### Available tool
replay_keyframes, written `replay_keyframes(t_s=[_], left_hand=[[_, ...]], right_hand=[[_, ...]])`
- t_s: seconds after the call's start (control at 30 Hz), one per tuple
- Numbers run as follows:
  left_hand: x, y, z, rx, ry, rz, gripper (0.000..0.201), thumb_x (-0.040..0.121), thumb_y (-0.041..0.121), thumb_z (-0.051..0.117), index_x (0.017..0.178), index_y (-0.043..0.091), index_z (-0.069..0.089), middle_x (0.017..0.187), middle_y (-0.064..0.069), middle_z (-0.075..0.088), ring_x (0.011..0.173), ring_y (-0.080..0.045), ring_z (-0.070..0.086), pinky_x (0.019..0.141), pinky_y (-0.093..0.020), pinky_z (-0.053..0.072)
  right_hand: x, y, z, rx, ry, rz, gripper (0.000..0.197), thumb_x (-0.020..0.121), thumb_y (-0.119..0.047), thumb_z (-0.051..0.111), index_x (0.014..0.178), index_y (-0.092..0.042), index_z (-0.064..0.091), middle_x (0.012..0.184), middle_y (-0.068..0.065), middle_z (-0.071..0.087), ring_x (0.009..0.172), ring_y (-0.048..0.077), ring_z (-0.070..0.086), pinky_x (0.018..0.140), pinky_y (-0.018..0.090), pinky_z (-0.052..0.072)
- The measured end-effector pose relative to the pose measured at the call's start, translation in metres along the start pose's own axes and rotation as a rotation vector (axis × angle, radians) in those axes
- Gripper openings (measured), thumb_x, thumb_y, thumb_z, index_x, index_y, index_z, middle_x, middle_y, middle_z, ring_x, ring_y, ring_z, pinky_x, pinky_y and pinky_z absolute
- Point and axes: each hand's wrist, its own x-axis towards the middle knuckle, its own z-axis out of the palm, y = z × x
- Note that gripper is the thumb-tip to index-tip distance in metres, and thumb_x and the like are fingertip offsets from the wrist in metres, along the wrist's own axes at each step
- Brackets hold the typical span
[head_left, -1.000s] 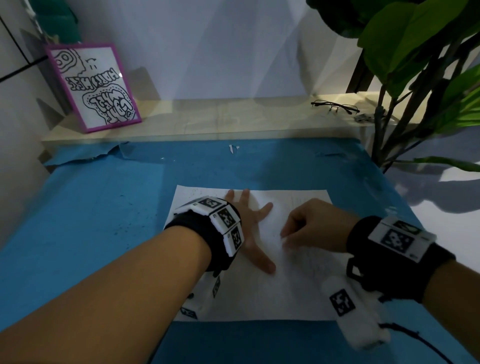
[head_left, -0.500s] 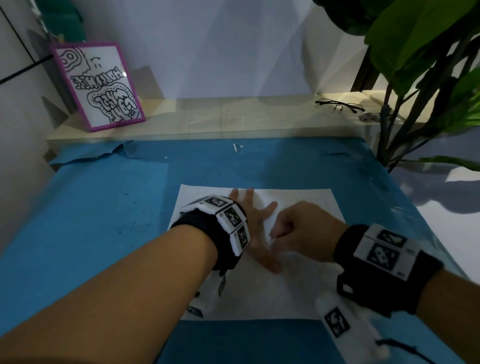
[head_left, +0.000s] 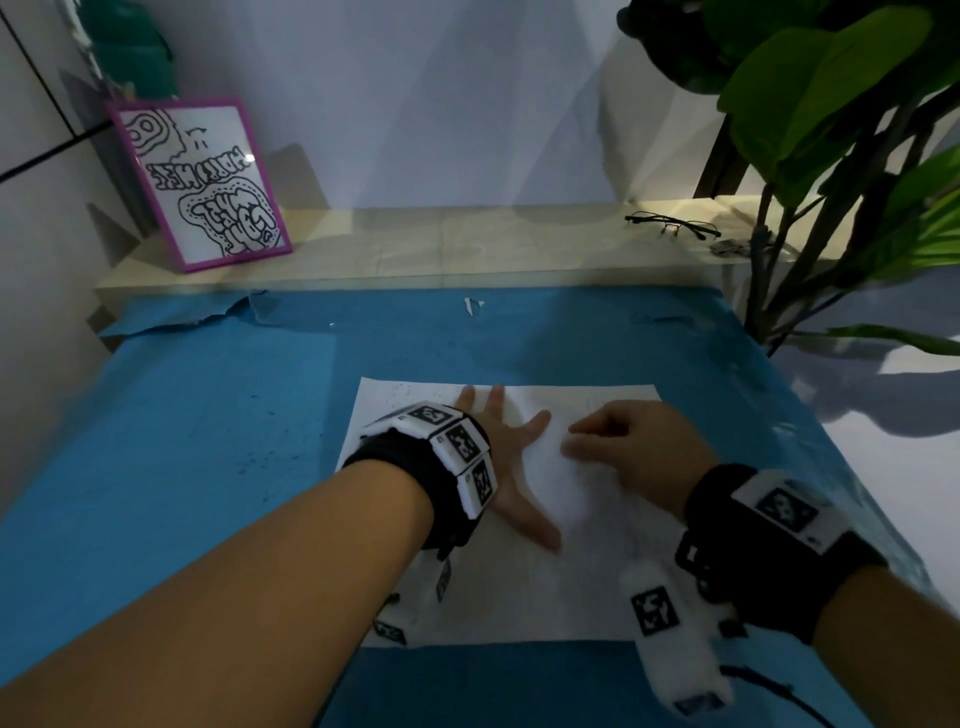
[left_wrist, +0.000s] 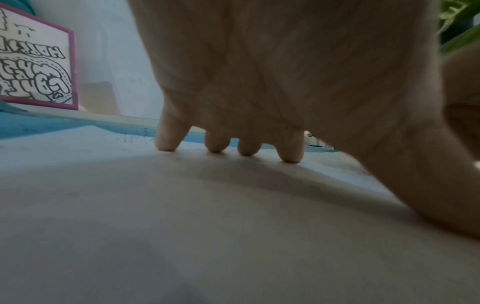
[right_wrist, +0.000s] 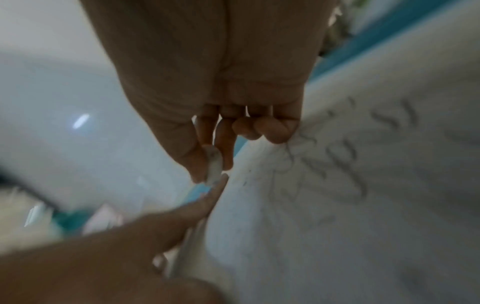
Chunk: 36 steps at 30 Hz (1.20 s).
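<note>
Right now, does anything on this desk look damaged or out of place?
The blue cover is torn and rumpled along its far left edge, below the framed drawing. A white scrap lies at its far edge, and dark specks dot the paper's far left corner, likely crumbs from the eraser in the right hand.

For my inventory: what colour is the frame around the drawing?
Magenta frame, best in head view.

Purple-framed drawing (head_left: 200, 182) propped on ledge (head_left: 415, 244); glasses (head_left: 672, 227) near plant (head_left: 831, 104); blue mat (head_left: 182, 415) below.
</note>
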Motion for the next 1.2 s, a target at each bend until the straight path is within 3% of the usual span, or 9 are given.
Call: replay_keyframes(t_s=[0.13,0.3,0.4,0.57,0.63,0.77,0.83,1.0,1.2], left_hand=[[-0.007,0.008,0.006,0.06,0.048,0.048,0.118,0.069,0.077,0.057,0.147,0.035,-0.021,0.155,-0.002,-0.03,0.143,-0.03,-0.022,0.111,-0.064,0.002],[-0.039,0.056,0.04,0.234,0.164,0.404,0.065,0.1,0.046,0.031,0.153,0.024,0.0,0.16,0.0,-0.012,0.147,-0.02,-0.008,0.115,-0.057,0.0],[-0.027,0.052,0.051,0.294,0.36,0.503,0.054,0.101,0.045,0.022,0.152,0.029,0.017,0.159,-0.005,0.013,0.145,-0.02,0.017,0.114,-0.049,0.022],[0.0,0.011,0.009,-0.041,0.216,-0.197,0.071,0.096,0.058,0.025,0.153,0.019,0.006,0.16,-0.002,-0.004,0.147,-0.025,-0.002,0.115,-0.052,0.004],[-0.003,0.026,0.013,0.069,0.227,-0.096,0.069,0.097,0.057,0.021,0.152,0.021,-0.002,0.159,0.003,-0.014,0.147,-0.021,-0.008,0.116,-0.052,0.002],[-0.031,0.063,0.037,0.161,0.183,0.419,0.057,0.102,0.038,0.026,0.154,0.023,0.007,0.161,0.0,0.0,0.147,-0.019,0.001,0.116,-0.05,0.001],[-0.033,0.051,0.032,0.175,0.156,0.425,0.054,0.102,0.035,0.03,0.152,0.022,0.015,0.16,-0.004,0.005,0.146,-0.024,0.004,0.115,-0.05,0.005],[-0.031,-0.025,0.006,0.149,0.115,-0.391,0.069,0.097,0.056,0.029,0.152,0.021,0.006,0.16,-0.004,-0.002,0.147,-0.029,0.003,0.114,-0.048,0.013],[-0.059,-0.02,0.003,0.0,-0.054,0.037,0.102,0.084,0.06,0.056,0.148,0.033,-0.019,0.156,0.003,-0.025,0.145,-0.021,-0.015,0.117,-0.046,0.002]], right_hand=[[-0.008,0.027,-0.003,0.709,0.175,0.278,0.005,0.083,-0.013,0.067,0.083,-0.008,0.066,0.074,0.006,0.06,0.053,0.015,0.046,0.047,0.026,0.041],[-0.01,0.032,-0.001,0.976,0.189,0.231,0.005,0.09,-0.008,0.057,0.088,-0.006,0.06,0.067,0.004,0.052,0.05,0.013,0.045,0.039,0.02,0.042],[-0.011,0.033,-0.001,0.94,0.184,0.206,0.005,0.087,-0.003,0.06,0.089,-0.005,0.063,0.068,0.006,0.057,0.054,0.014,0.053,0.045,0.02,0.048],[-0.011,0.035,0.0,0.871,0.19,0.197,0.01,0.083,0.0,0.064,0.089,-0.005,0.068,0.066,0.006,0.062,0.057,0.013,0.057,0.052,0.022,0.049],[-0.01,0.036,0.0,0.858,0.192,0.202,0.01,0.082,0.0,0.065,0.088,-0.006,0.07,0.066,0.007,0.061,0.058,0.015,0.055,0.058,0.026,0.048],[-0.011,0.036,0.0,0.809,0.183,0.189,0.013,0.082,-0.001,0.065,0.093,-0.006,0.071,0.066,0.007,0.06,0.06,0.016,0.052,0.061,0.029,0.046],[-0.012,0.037,0.0,0.744,0.174,0.176,0.012,0.08,-0.004,0.068,0.089,-0.012,0.072,0.067,0.007,0.061,0.063,0.018,0.053,0.066,0.034,0.049],[-0.015,0.035,0.005,0.543,0.168,0.152,0.009,0.077,-0.01,0.073,0.086,-0.013,0.072,0.066,0.004,0.064,0.061,0.018,0.055,0.066,0.034,0.051],[-0.016,0.015,0.004,0.238,0.099,0.066,0.008,0.075,-0.016,0.074,0.082,-0.015,0.071,0.077,-0.002,0.066,0.07,0.013,0.058,0.061,0.02,0.047]])
